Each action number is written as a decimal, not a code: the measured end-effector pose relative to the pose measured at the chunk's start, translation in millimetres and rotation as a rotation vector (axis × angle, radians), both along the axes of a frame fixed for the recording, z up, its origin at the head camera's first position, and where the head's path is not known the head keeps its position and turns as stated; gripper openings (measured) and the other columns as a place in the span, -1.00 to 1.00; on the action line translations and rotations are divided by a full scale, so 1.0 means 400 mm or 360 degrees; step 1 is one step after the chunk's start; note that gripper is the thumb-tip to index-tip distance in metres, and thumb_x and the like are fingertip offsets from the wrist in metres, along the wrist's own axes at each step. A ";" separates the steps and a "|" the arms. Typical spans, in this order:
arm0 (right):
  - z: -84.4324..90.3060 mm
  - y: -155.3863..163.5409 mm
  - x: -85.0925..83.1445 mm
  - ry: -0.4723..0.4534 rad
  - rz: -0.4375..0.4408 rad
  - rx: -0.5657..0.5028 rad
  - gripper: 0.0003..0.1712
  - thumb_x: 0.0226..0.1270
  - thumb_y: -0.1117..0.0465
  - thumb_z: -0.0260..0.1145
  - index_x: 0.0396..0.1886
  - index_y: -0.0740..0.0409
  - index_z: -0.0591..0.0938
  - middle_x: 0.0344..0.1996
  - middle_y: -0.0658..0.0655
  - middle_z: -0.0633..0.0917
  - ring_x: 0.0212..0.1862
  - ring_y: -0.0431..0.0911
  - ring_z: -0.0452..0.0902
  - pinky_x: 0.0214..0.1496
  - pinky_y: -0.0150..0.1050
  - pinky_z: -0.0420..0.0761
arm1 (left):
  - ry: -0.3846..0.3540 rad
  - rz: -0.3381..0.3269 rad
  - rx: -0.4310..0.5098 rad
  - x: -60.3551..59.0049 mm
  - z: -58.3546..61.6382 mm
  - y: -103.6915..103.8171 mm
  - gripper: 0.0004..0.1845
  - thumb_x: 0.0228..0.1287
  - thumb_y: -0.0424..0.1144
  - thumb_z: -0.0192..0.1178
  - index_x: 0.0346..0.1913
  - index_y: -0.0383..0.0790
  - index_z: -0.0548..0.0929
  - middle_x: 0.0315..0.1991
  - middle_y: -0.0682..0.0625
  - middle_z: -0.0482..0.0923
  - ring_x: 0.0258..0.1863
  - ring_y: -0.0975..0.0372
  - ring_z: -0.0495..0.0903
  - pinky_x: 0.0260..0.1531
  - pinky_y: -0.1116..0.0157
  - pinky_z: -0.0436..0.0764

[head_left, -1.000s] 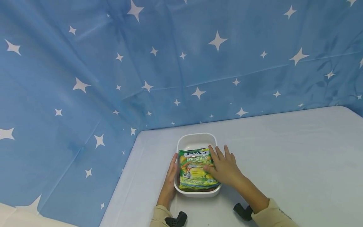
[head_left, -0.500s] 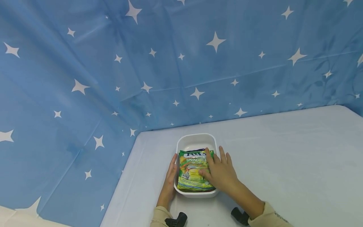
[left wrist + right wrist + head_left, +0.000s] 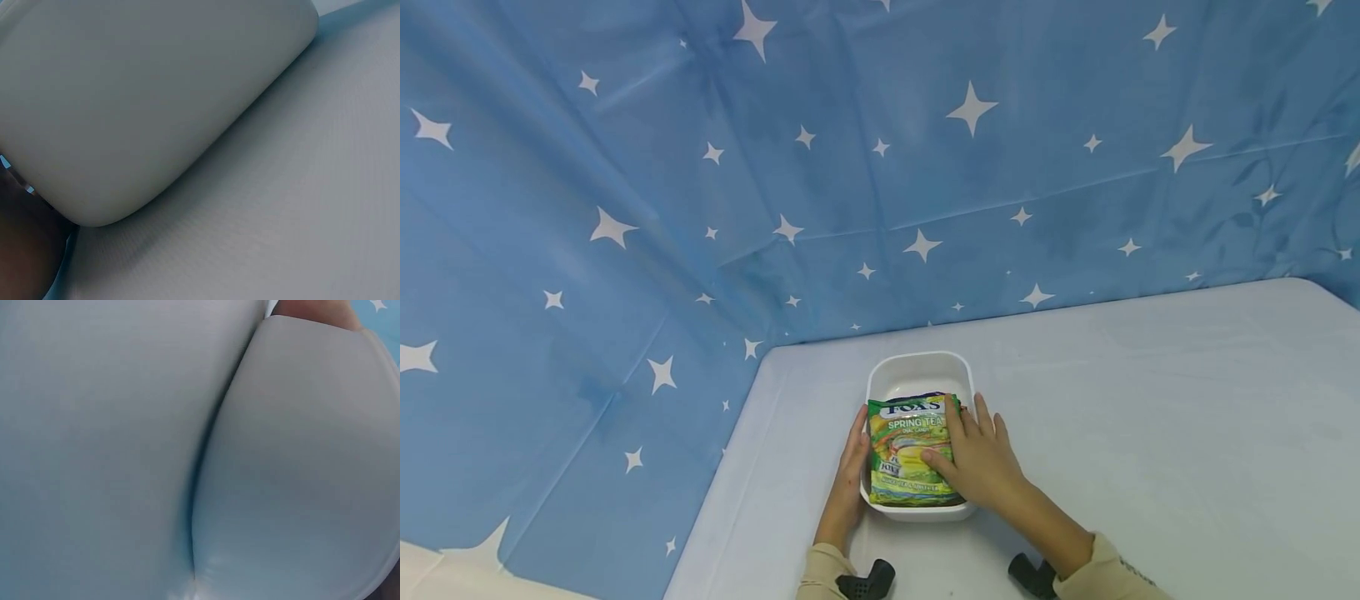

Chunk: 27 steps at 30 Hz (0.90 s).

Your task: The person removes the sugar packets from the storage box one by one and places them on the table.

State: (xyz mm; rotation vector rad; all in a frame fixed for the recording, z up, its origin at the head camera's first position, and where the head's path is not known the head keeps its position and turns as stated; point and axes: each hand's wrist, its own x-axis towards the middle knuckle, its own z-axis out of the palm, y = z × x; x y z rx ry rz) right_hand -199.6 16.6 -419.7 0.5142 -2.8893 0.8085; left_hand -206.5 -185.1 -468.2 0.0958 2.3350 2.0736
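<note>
A green and yellow bag of Fox's Spring Tea candy [image 3: 901,450] lies face up in a white rectangular tub [image 3: 917,367], covering its near part. Part of a darker item peeks out behind the bag's top edge. Along the tub's left side stands my left hand [image 3: 848,471], its fingers straight against the outer wall. My right hand [image 3: 983,467] rests with spread fingers on the bag's right side and over the tub's right rim. Both wrist views are mostly filled by the outer wall of the tub [image 3: 137,94], with only bits of the hands at the edges.
The tub stands on a white-covered table [image 3: 1120,433], towards its left side. A blue curtain with white stars [image 3: 970,200] hangs behind the table and along its left. Black wrist devices [image 3: 868,581] show at both cuffs.
My right hand has shifted left across the bag. The candy bag has slid left within the tub, towards the left wall. My left hand stays in place.
</note>
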 end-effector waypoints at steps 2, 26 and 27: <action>0.000 0.000 0.002 -0.0033 0.0009 -0.0039 -0.06 0.21 -0.17 0.14 0.36 0.38 0.10 0.22 0.50 0.31 0.38 0.36 -0.17 0.27 0.38 -0.04 | -0.0011 0.0003 -0.0003 0.001 0.000 0.001 -0.39 0.37 0.13 -0.31 0.43 0.11 -0.05 0.47 0.06 -0.16 0.45 0.06 -0.29 0.32 -0.17 -0.32; 0.022 -0.001 0.009 -0.0151 0.0111 -0.0371 -0.04 0.21 -0.12 0.18 0.40 0.30 0.01 0.29 0.46 0.22 0.37 0.40 -0.30 0.28 0.40 -0.14 | -0.0068 -0.0027 0.0021 0.008 0.008 0.005 -0.36 0.36 0.13 -0.28 0.44 0.12 -0.13 0.47 0.07 -0.20 0.45 0.06 -0.26 0.34 -0.13 -0.26; 0.023 -0.001 0.009 -0.0160 0.0117 -0.0389 -0.04 0.21 -0.11 0.18 0.41 0.29 0.00 0.30 0.45 0.21 0.38 0.40 -0.31 0.29 0.39 -0.15 | -0.0056 -0.0032 0.0021 0.008 0.009 0.005 -0.36 0.36 0.13 -0.29 0.44 0.11 -0.13 0.47 0.06 -0.20 0.45 0.05 -0.27 0.34 -0.13 -0.27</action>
